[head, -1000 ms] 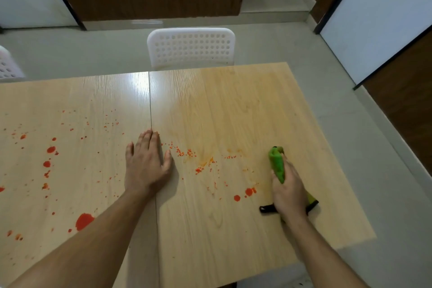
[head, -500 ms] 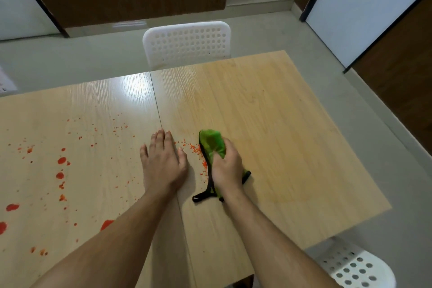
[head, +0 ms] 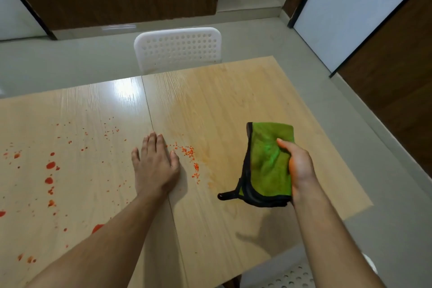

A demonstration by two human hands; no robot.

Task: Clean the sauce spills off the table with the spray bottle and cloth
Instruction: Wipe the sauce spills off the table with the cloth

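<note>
Above the table (head: 233,100), the right hand (head: 300,168) is gripping the cloth (head: 268,163); the left hand (head: 155,166) is lying flat. Pressing a clean fold onto the specks (head: 189,154) should work best.

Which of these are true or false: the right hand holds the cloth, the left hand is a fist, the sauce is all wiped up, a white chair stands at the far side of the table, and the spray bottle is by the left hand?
1. The right hand holds the cloth. True.
2. The left hand is a fist. False: it lies flat on the table, fingers straight.
3. The sauce is all wiped up. False: red spots remain, mostly on the left half.
4. A white chair stands at the far side. True.
5. The spray bottle is by the left hand. False: no bottle is in view.
</note>
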